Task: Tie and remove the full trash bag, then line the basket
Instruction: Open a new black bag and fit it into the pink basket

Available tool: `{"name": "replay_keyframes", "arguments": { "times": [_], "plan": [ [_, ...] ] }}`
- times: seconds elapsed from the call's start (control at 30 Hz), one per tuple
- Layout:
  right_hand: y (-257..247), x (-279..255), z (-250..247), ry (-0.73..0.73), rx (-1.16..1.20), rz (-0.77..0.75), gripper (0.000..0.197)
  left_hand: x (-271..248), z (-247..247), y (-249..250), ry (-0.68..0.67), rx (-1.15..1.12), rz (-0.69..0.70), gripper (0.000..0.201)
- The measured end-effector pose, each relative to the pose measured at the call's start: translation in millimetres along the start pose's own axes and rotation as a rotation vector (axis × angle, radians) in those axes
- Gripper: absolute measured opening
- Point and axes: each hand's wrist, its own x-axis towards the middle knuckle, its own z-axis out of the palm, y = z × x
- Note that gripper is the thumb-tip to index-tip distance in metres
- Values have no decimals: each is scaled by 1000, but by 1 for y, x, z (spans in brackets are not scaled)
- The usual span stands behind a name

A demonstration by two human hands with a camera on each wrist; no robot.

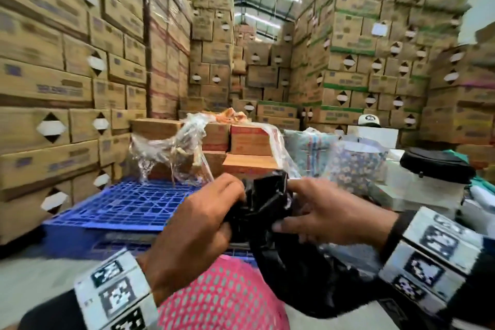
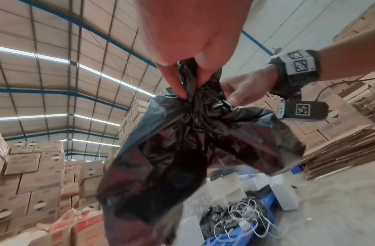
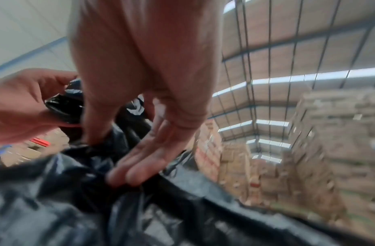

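A black trash bag [image 1: 302,276] hangs in front of me with its top gathered into a crumpled neck [image 1: 267,195]. My left hand [image 1: 233,207] grips that neck from the left; in the left wrist view its fingers [image 2: 182,93] pinch the twisted film. My right hand [image 1: 285,206] holds the neck from the right, thumb below and fingers above. In the right wrist view its thumb [image 3: 93,136] digs into a fold while the other fingers lie fairly straight along the bag [image 3: 77,208]. A pink mesh basket [image 1: 227,297] sits low, just left of the bag's body.
A blue plastic pallet [image 1: 120,203] lies ahead on the left, carrying film-wrapped cartons [image 1: 187,142]. Tall stacks of cardboard boxes [image 1: 53,88] wall both sides. Patterned bags and white boxes [image 1: 356,163] crowd the right. Flattened cartons [image 2: 340,149] are stacked on the concrete floor.
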Motion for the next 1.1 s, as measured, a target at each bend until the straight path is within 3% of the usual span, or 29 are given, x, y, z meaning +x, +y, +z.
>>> {"name": "replay_keyframes", "arguments": {
  "times": [0.1,0.2,0.33,0.37,0.43,0.5,0.6,0.67,0.73,0.8,0.9,0.97,1.03,1.1],
  "plan": [
    [-11,26,42,161,-81,-95,23,-43,-12,-14,-151,16,-27,29],
    [-14,41,78,221,-177,-152,26,-81,-38,-22,-261,-203,-252,17],
    [-29,41,122,162,-471,-304,15,-100,-61,-44,151,-315,-597,38],
    [-33,39,130,155,-497,-326,15,-98,-61,-51,167,-330,-708,45],
    [-38,38,146,150,-532,-389,13,-92,-55,-63,22,-443,-952,60],
    [-44,39,160,110,-578,-452,3,-90,-38,-72,-97,-588,-1083,64],
    [-49,40,178,-49,-605,-558,12,-96,-4,-89,-30,-713,-1115,43],
    [-47,37,185,-156,-615,-531,31,-103,14,-104,0,-607,-1137,45],
    [-43,29,183,-213,-438,-429,54,-109,25,-115,-20,-425,-1106,42],
    [-40,22,169,-64,-223,-280,56,-114,33,-118,-86,-321,-1030,34],
    [-32,27,143,288,-356,-137,56,-121,38,-114,-155,-348,-892,43],
    [-24,39,130,262,-486,11,69,-128,40,-114,-190,-341,-830,52],
    [-17,49,128,157,-435,165,43,-132,41,-115,-217,-336,-819,55],
    [-16,51,129,157,-349,210,12,-131,35,-109,-269,-339,-794,59]
  ]
}}
